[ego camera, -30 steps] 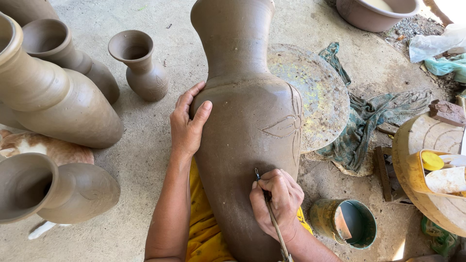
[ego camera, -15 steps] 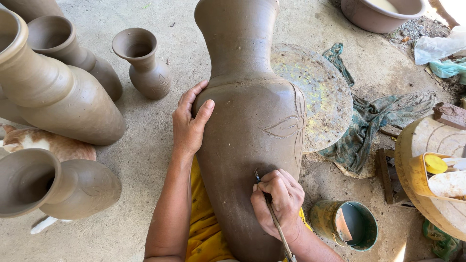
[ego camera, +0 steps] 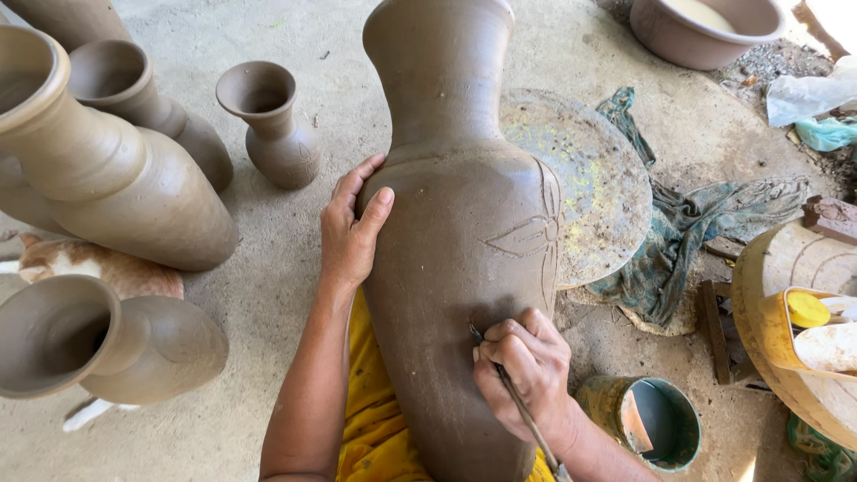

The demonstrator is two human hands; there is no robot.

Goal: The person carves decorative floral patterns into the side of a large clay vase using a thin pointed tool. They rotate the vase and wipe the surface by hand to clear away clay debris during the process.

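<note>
Here, tall brown clay vase [ego camera: 446, 268] with incised lines, left hand [ego camera: 350, 234] flat against it, right hand [ego camera: 527, 370] pinching carving tool [ego camera: 522, 411].

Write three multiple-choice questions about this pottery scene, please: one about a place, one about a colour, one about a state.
1. Where does the left hand rest?
A. on the shoulder of the tall brown unfired clay vase
B. on the floor
C. inside a bowl

2. What colour is the small round cap at the right?
A. yellow
B. red
C. black

3. How is the thin carving tool held?
A. lying loose
B. gripped in the right hand, tip at the clay
C. stuck in the green tin

Answers: 1 A, the palm lies flat on the vase's side. 2 A, it shows bright yellow. 3 B, the fingers close around it.
</note>
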